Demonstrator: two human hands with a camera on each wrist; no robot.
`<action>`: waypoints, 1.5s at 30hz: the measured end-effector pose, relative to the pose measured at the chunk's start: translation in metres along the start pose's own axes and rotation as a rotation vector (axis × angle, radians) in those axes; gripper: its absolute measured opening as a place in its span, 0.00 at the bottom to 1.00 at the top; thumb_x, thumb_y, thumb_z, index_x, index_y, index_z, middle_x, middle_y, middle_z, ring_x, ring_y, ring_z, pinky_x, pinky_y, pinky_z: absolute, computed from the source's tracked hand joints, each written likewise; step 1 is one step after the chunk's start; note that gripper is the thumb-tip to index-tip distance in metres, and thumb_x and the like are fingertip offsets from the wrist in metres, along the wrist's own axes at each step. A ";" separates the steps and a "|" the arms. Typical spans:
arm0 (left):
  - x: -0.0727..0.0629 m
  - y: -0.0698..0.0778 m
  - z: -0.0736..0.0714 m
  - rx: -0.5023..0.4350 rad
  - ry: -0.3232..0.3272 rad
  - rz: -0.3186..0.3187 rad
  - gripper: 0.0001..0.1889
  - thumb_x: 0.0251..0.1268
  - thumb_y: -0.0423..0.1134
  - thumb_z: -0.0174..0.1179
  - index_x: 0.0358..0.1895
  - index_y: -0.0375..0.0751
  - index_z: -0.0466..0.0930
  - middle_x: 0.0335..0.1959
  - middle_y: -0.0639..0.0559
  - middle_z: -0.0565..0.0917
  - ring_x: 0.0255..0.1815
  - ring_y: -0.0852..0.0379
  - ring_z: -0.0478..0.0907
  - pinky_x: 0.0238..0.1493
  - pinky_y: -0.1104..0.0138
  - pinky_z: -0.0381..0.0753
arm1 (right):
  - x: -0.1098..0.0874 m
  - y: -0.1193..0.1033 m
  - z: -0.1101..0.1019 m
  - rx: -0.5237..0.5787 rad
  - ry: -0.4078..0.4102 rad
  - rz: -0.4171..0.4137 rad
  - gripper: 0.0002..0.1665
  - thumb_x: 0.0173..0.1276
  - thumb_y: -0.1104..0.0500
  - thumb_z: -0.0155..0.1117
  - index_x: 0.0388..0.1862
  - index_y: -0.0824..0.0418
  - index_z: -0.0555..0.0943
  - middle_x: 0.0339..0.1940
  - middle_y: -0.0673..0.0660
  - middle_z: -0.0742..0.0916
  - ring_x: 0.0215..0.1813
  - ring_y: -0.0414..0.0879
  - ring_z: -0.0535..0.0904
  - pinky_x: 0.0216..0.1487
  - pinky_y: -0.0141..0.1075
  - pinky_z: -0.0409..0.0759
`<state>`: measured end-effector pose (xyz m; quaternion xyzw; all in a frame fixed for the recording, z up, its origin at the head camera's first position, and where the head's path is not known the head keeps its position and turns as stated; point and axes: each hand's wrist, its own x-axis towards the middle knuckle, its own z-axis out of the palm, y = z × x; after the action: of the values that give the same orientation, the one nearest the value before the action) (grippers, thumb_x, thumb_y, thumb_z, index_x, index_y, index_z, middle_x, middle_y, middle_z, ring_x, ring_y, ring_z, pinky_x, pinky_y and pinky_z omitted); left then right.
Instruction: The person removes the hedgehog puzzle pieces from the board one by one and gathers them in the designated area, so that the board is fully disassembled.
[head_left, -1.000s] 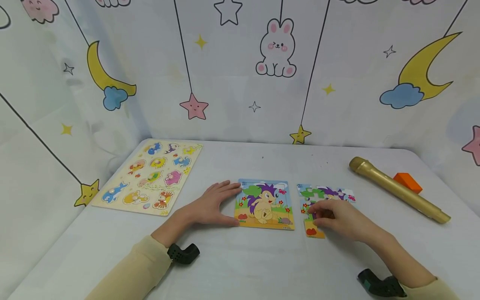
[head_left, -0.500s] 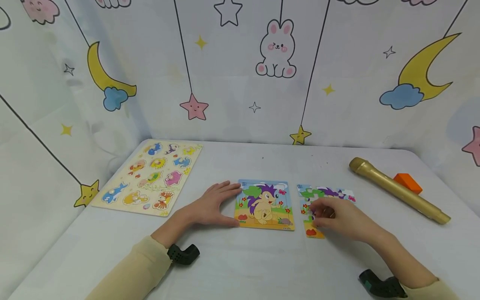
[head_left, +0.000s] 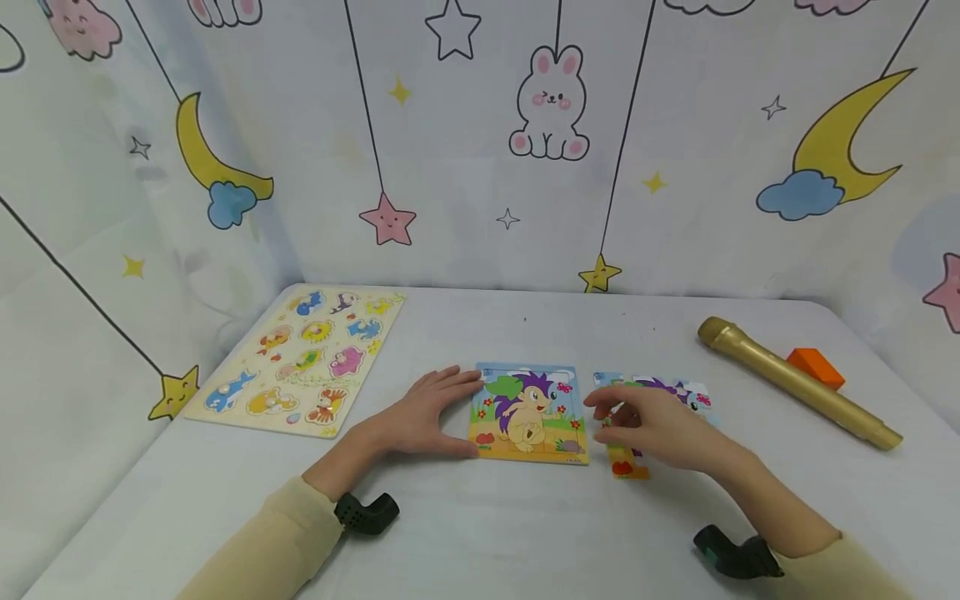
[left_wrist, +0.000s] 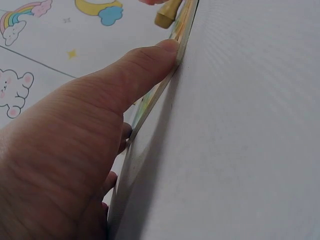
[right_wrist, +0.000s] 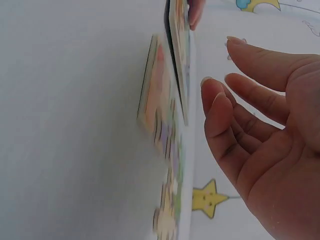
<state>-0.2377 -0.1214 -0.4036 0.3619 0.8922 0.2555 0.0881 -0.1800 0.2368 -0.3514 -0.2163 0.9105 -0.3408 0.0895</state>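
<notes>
A square hedgehog picture board [head_left: 528, 412] lies flat at the middle of the table. My left hand [head_left: 427, 415] rests at its left side with spread fingers; in the left wrist view, the thumb [left_wrist: 150, 62] lies along the board's edge. Just right of the board, partly joined hedgehog jigsaw pieces [head_left: 628, 468] form an incomplete picture. My right hand [head_left: 660, 427] hovers over them, covering many. In the right wrist view, its loosely bent fingers [right_wrist: 220, 125] and thumb stand apart with nothing between them, raised off the pieces.
A wooden animal puzzle board [head_left: 300, 358] lies at the left. A gold microphone [head_left: 795, 379] lies at the right, with an orange block [head_left: 816, 368] behind it. A patterned cloth backdrop [head_left: 480, 150] rises behind the table [head_left: 465, 533].
My right hand has lifted off the jigsaw pieces and shifted left toward the hedgehog board, its thumb and fingers parting. My left hand has stayed in place.
</notes>
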 end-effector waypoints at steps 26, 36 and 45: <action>0.000 0.004 0.000 -0.014 0.009 0.015 0.49 0.56 0.63 0.69 0.78 0.47 0.62 0.80 0.53 0.58 0.82 0.46 0.43 0.78 0.47 0.39 | 0.045 -0.025 0.039 0.120 -0.099 0.002 0.24 0.66 0.54 0.74 0.58 0.61 0.81 0.47 0.51 0.84 0.43 0.46 0.79 0.43 0.34 0.82; -0.001 0.002 0.001 -0.010 0.011 0.024 0.49 0.56 0.63 0.69 0.78 0.45 0.62 0.80 0.53 0.57 0.82 0.46 0.43 0.78 0.47 0.40 | 0.045 -0.027 0.044 0.084 -0.111 0.024 0.25 0.65 0.52 0.75 0.57 0.62 0.82 0.36 0.49 0.82 0.38 0.46 0.77 0.37 0.34 0.81; -0.001 0.001 0.000 -0.001 0.016 0.037 0.49 0.56 0.63 0.69 0.78 0.44 0.62 0.80 0.51 0.58 0.81 0.45 0.44 0.78 0.48 0.38 | 0.048 -0.028 0.050 0.013 -0.107 0.019 0.20 0.66 0.53 0.74 0.53 0.60 0.83 0.35 0.47 0.80 0.37 0.44 0.75 0.38 0.33 0.79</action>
<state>-0.2365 -0.1219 -0.4029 0.3761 0.8859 0.2605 0.0765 -0.1977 0.1670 -0.3708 -0.2250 0.9043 -0.3336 0.1425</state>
